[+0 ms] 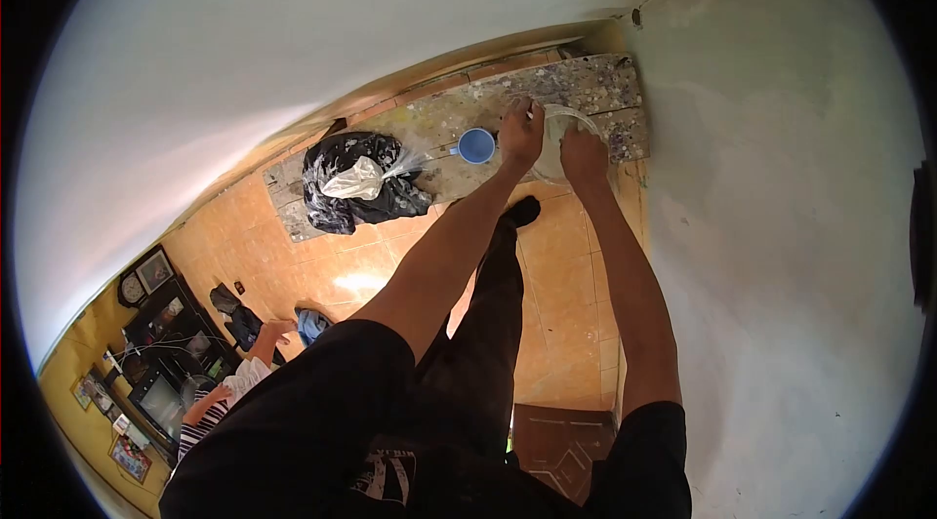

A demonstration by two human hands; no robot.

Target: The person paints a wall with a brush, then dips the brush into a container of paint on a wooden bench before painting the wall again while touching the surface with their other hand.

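Both hands are over a round, pale translucent tub at the right part of a paint-spattered wooden bench. My left hand is closed at the tub's left rim, its fingers pressed together on it. Inside the opening, my right hand points down with curled fingers; what it grips, if anything, is hidden. A blue mug stands just left of my left hand. Farther left, a white plastic bag lies on a crumpled black bag marked with white smears.
A wall rises close on the right, and another runs behind the bench. Orange floor tiles lie below. At the lower left are another person's arm, a dark shelf unit and blue cloth. A brown panel is near the bottom.
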